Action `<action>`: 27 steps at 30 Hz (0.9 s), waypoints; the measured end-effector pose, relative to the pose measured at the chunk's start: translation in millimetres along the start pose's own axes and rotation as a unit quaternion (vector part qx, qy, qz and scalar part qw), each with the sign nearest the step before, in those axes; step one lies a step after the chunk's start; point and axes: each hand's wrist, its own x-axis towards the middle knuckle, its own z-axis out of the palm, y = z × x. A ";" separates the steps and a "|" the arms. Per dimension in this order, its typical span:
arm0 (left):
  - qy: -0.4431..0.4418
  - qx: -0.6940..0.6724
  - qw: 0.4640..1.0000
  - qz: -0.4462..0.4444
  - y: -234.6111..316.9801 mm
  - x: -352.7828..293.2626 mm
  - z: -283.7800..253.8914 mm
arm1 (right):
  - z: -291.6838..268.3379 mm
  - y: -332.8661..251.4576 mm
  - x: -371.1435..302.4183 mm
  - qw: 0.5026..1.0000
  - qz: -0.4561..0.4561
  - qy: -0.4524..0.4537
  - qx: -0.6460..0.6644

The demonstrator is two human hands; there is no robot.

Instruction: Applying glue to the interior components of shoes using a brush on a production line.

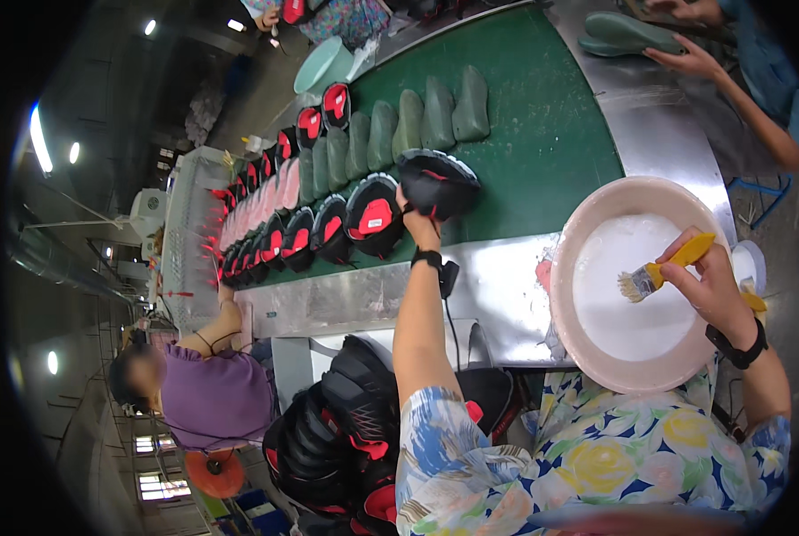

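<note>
My left hand (420, 223) is closed on a black shoe upper (441, 186) with a pale lower edge, held over the near side of the green conveyor belt (542, 152). In my right hand (710, 284) is a paintbrush (659, 272) with a yellow handle and pale bristles. The brush hangs over a wide pinkish basin (587, 362) that holds white liquid (627, 313). Beside my left hand, a black shoe upper with red lining (372, 216) ends a row of similar ones. Green shoe soles (438, 114) stand in a row farther across the belt.
Pink soles (265, 198) and more uppers continue down the belt. Black and red uppers (346, 402) are piled beside my left arm. A person in purple (216, 393) sits at left. At upper right, another person's hands (685, 58) hold green soles (627, 36). A teal basin (322, 64) stands beyond.
</note>
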 end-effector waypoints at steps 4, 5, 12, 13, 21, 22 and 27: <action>-0.117 0.638 0.752 0.118 -14.2 -3.6 -79.5 | 6.0 11.0 7.1 0.998 0.034 -0.049 -0.010; -0.123 0.685 0.715 0.068 0.8 -6.6 -83.5 | 5.3 9.7 4.7 0.998 0.027 -0.052 -0.031; -0.187 0.568 0.788 -0.145 135.3 -48.8 -104.9 | 7.9 17.8 13.3 0.993 0.020 -0.098 -0.057; -0.224 0.527 0.792 -0.210 165.4 -75.2 -76.1 | 6.6 16.5 6.6 0.993 0.020 -0.095 -0.063; -0.586 0.644 0.451 -0.198 196.2 -307.9 0.5 | 19.2 1.6 -4.2 0.987 -0.049 -0.143 -0.057; -0.583 0.634 0.477 -0.176 190.5 -314.3 -6.7 | 20.9 -2.0 -5.3 0.987 -0.053 -0.139 -0.054; -0.494 0.526 0.683 -0.112 240.8 -238.6 -4.8 | 19.2 8.8 -2.4 0.984 -0.034 -0.118 -0.129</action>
